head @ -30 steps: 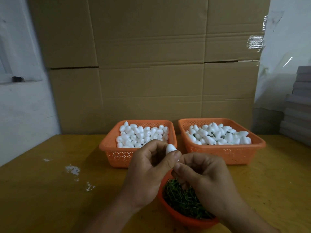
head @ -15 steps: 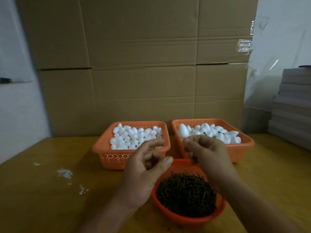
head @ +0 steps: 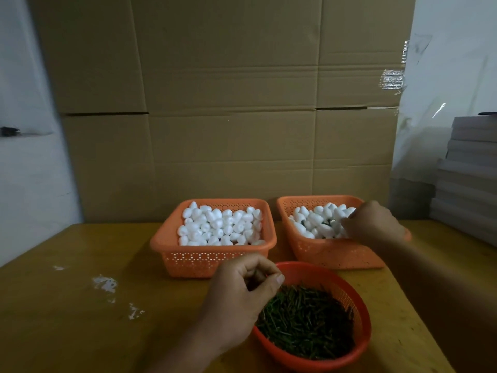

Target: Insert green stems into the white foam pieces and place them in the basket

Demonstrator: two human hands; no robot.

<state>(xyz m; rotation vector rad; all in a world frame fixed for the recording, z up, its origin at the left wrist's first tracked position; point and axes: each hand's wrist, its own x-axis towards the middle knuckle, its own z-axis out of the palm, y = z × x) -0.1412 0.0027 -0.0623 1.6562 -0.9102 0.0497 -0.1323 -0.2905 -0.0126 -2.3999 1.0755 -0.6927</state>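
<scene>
Two orange baskets stand at the back of the table. The left basket (head: 172,242) is full of plain white foam pieces (head: 219,224). In the right basket (head: 336,254) lie foam pieces with stems. My right hand (head: 372,224) reaches down into it and pinches the green stem (head: 327,223) of a foam piece (head: 314,219) that rests on the pile. My left hand (head: 242,292) hovers over the left rim of the round orange bowl (head: 357,345) of loose green stems (head: 306,321). Its fingers curl toward the thumb, and whether they pinch a stem is unclear.
A wall of cardboard boxes (head: 228,117) rises right behind the baskets. Stacked grey sheets (head: 470,170) sit at the right edge. White flecks (head: 105,284) mark the yellow tabletop (head: 80,319) at the left.
My right hand carried the stemmed foam piece from the middle to the right basket and lowered it onto the pile. My left hand dropped toward the bowl of stems.
</scene>
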